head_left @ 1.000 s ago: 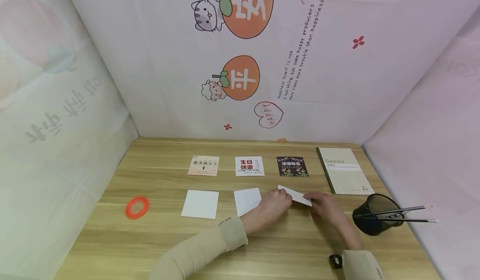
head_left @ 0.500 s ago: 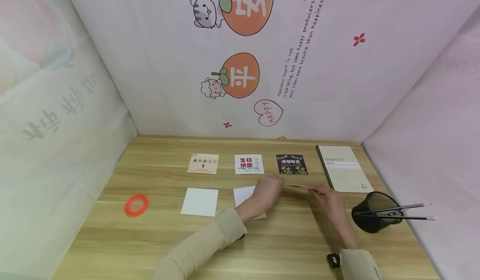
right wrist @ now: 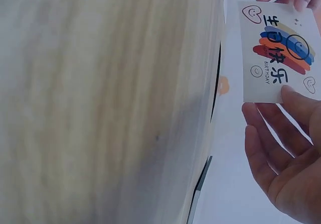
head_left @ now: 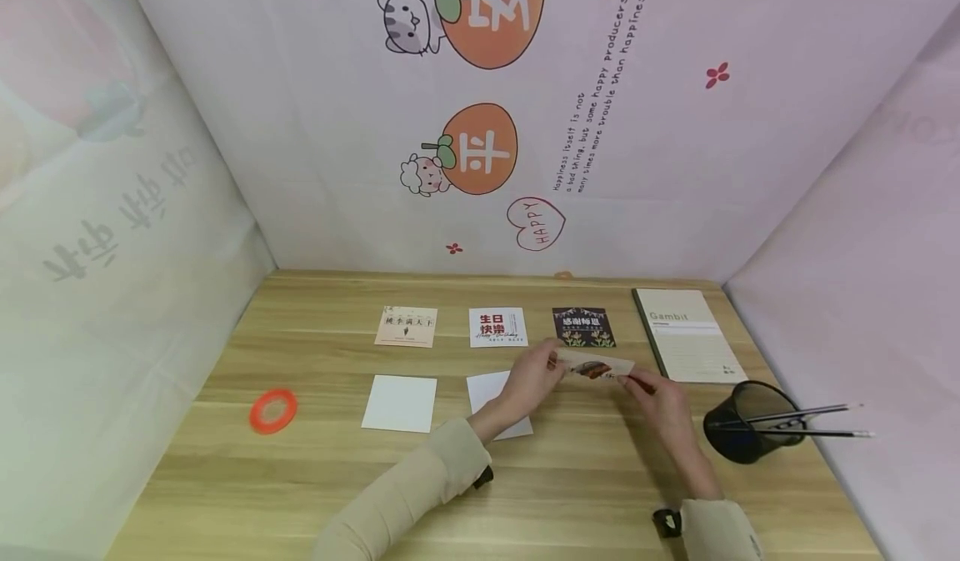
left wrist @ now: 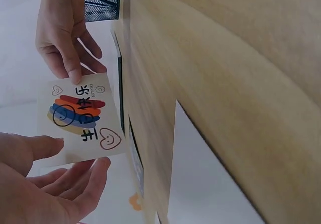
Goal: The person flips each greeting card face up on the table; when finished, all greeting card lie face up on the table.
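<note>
**Two hands hold a printed card above the table**

Taking the card as our landmark, we go from left to right. Well to its left an orange ring lies on the wooden table, then a blank white square. Nearer, a second white sheet lies partly under the left hand, which pinches the card's left edge between thumb and fingers. The card itself is lifted off the table, just in front of a dark printed card, and shows rainbow stripes and hearts. Our right hand pinches its right edge, thumb on top. Further right lie a notebook and a black mesh cup with pencils.
</note>
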`<state>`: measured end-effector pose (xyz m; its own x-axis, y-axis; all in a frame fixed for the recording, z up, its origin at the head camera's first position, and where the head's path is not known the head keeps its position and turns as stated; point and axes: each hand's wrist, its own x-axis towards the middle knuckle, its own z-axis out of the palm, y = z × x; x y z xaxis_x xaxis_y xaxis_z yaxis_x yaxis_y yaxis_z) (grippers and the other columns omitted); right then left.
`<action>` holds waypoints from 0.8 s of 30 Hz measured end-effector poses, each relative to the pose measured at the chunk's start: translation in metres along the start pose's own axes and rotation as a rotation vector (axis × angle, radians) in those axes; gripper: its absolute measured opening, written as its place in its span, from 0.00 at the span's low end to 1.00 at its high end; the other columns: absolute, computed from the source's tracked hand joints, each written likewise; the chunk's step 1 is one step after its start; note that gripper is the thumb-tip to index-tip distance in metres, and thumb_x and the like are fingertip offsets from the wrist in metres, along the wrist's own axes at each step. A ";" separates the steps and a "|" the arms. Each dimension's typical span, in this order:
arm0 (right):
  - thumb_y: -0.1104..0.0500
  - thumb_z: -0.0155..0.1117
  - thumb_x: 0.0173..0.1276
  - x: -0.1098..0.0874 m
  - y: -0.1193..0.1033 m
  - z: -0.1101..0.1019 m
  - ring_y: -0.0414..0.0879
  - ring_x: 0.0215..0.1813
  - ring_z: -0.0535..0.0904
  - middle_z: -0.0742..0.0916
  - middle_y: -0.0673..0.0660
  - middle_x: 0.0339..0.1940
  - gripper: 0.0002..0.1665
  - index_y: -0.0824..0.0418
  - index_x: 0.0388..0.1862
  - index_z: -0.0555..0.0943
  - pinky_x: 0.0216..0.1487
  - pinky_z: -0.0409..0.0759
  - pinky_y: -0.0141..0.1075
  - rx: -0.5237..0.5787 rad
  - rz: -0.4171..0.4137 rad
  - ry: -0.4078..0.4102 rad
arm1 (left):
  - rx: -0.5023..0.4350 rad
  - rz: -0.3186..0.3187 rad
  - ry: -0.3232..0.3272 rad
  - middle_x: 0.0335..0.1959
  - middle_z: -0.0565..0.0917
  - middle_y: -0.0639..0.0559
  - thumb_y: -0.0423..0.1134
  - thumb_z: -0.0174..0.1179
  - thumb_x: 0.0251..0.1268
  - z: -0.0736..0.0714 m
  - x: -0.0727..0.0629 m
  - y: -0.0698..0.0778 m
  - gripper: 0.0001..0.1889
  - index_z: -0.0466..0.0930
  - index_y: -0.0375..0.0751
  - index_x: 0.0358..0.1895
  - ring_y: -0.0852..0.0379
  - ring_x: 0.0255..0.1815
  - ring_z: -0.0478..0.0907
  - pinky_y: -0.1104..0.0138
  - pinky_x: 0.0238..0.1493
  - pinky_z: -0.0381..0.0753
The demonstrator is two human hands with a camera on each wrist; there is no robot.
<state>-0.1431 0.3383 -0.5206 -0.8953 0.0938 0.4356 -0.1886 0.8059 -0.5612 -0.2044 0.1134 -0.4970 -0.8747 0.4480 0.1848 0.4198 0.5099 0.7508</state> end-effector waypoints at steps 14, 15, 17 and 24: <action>0.60 0.65 0.67 0.001 -0.002 -0.001 0.48 0.34 0.80 0.87 0.62 0.38 0.12 0.66 0.46 0.84 0.31 0.76 0.29 0.021 0.193 -0.050 | -0.190 -0.083 -0.035 0.47 0.81 0.43 0.30 0.58 0.64 0.005 -0.003 -0.004 0.22 0.70 0.32 0.62 0.52 0.45 0.81 0.71 0.44 0.81; 0.59 0.64 0.68 0.001 -0.003 -0.002 0.48 0.36 0.80 0.87 0.63 0.40 0.13 0.66 0.47 0.84 0.32 0.77 0.30 0.022 0.210 -0.058 | -0.210 -0.090 -0.037 0.48 0.80 0.43 0.29 0.58 0.64 0.005 -0.004 -0.005 0.23 0.70 0.32 0.63 0.51 0.45 0.81 0.71 0.44 0.81; 0.58 0.63 0.69 0.001 -0.003 -0.002 0.50 0.38 0.81 0.87 0.64 0.43 0.15 0.66 0.49 0.83 0.34 0.78 0.31 0.024 0.233 -0.066 | -0.247 -0.116 -0.041 0.50 0.79 0.43 0.29 0.59 0.63 0.007 -0.004 -0.006 0.25 0.69 0.33 0.64 0.52 0.46 0.81 0.71 0.43 0.81; 0.60 0.65 0.67 0.001 -0.005 -0.003 0.51 0.39 0.80 0.87 0.63 0.41 0.15 0.67 0.50 0.82 0.36 0.76 0.32 0.022 0.291 -0.071 | -0.321 -0.168 -0.056 0.52 0.77 0.46 0.28 0.59 0.61 0.013 -0.009 -0.006 0.28 0.68 0.36 0.66 0.54 0.48 0.79 0.72 0.40 0.80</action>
<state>-0.1417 0.3360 -0.5147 -0.9389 0.2768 0.2045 0.0718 0.7385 -0.6704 -0.1962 0.1157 -0.5110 -0.9068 0.4213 0.0139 0.1663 0.3272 0.9302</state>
